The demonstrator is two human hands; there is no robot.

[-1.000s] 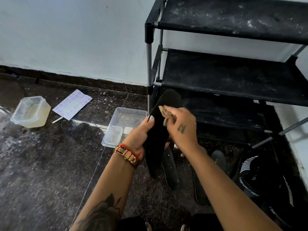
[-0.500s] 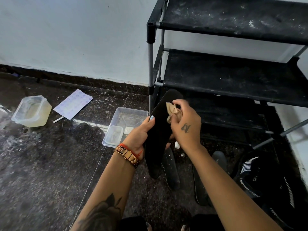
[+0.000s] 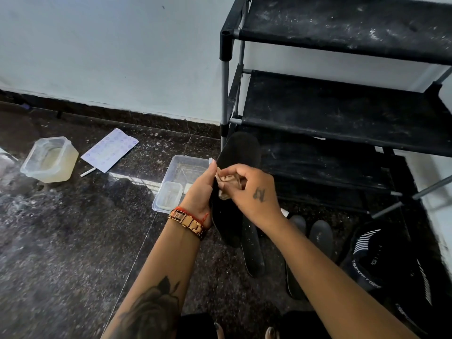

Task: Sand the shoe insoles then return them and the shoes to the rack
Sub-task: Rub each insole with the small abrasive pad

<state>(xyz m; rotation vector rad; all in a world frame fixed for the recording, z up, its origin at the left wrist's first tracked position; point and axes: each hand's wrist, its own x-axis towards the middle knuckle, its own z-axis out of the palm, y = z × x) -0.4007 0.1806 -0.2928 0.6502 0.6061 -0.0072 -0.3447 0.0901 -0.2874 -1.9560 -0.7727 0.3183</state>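
Left hand: the left hand (image 3: 201, 192) grips the black insole (image 3: 236, 182) at its left edge, thumb lying straight along that edge, the other fingers hidden behind it.
Right hand: the right hand (image 3: 254, 189) pinches a crumpled piece of sandpaper (image 3: 228, 182) between thumb and curled fingers, pressed on the insole's face.
Change: half a second ago the sandpaper sat higher, near the insole's toe; it has since come down to mid-length, close to the left thumb.
Insole in hand: held nearly upright over the floor, toe toward the rack's lowest shelf.
Floor, near: three more dark insoles (image 3: 253, 248) lie flat just beyond the wrists; black shoes (image 3: 381, 263) lie to their right, at the rack's foot.
Floor, farther: a clear plastic tray (image 3: 171, 189) sits left of the hands; a tub (image 3: 49, 160) and a printed sheet (image 3: 110, 150) lie nearer the wall.
Rack: the black shoe rack (image 3: 342, 113) stands against the wall, shelves dusty.
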